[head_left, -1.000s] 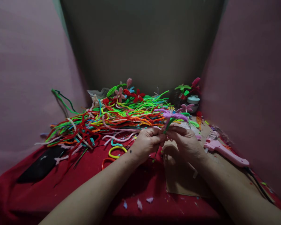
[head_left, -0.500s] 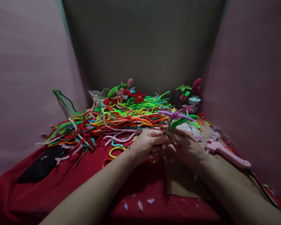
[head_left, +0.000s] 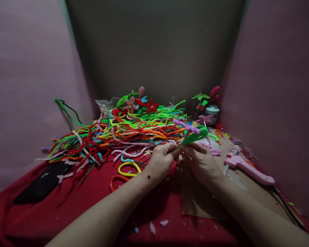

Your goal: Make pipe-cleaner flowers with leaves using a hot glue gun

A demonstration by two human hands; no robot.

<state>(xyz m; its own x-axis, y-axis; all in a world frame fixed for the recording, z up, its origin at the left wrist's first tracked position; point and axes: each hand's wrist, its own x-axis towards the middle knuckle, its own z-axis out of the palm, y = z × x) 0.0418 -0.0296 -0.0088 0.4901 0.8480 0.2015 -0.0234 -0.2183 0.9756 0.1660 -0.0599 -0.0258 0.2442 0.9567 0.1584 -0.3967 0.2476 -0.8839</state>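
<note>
My left hand [head_left: 161, 160] and my right hand [head_left: 199, 161] meet in the middle above a red cloth [head_left: 67, 212]. Both are closed in a pinch on the green stem of a purple pipe-cleaner flower [head_left: 187, 127]. A green leaf loop [head_left: 195, 136] sticks out to the right just under the petals. The flower tilts up and away from me. Behind it lies a wide heap of coloured pipe cleaners [head_left: 118, 133].
A pink glue gun [head_left: 247, 168] lies on a brown cardboard sheet [head_left: 203, 202] to the right. Finished flowers [head_left: 146, 103] and a small white jar [head_left: 212, 110] stand at the back. Yellow and orange loops [head_left: 128, 168] and a black object [head_left: 41, 183] lie left. Walls close in on three sides.
The flower has tipped to the right and a green leaf loop has appeared under its petals. Both hands stay pinched on the stem and have shifted slightly.
</note>
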